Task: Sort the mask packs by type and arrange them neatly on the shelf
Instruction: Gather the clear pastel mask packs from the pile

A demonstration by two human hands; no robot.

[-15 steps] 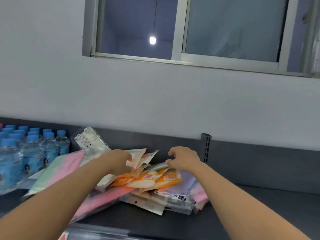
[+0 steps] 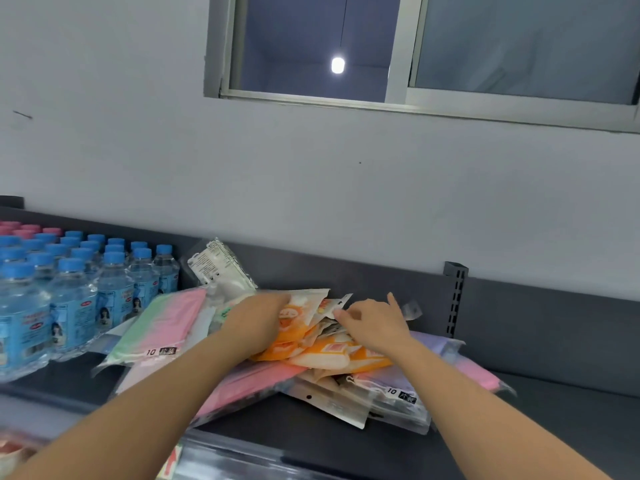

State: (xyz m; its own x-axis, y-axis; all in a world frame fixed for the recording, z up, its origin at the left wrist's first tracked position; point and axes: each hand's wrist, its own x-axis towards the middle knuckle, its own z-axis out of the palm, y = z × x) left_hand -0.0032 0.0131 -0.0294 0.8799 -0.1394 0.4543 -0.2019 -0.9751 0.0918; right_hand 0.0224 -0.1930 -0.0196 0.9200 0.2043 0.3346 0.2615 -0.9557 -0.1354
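- The mask packs [image 2: 242, 384] lie in one mixed heap on the shelf [image 2: 554, 427]; sorting seems barely begun.
- The left hand [image 2: 258, 320] digs among the orange packs [image 2: 346, 356], its grip hidden.
- The right hand [image 2: 379, 325] has its grip pinched on the top edge of one of the orange packs.

The right hand [image 2: 375, 325] shifts left across the pile [image 2: 346, 356], now pinching a white pack [image 2: 339, 302]; the left hand [image 2: 258, 322] edges left too.

Mask packs [image 2: 322, 355] on shelf [image 2: 554, 420], right of bottles [image 2: 69, 292].
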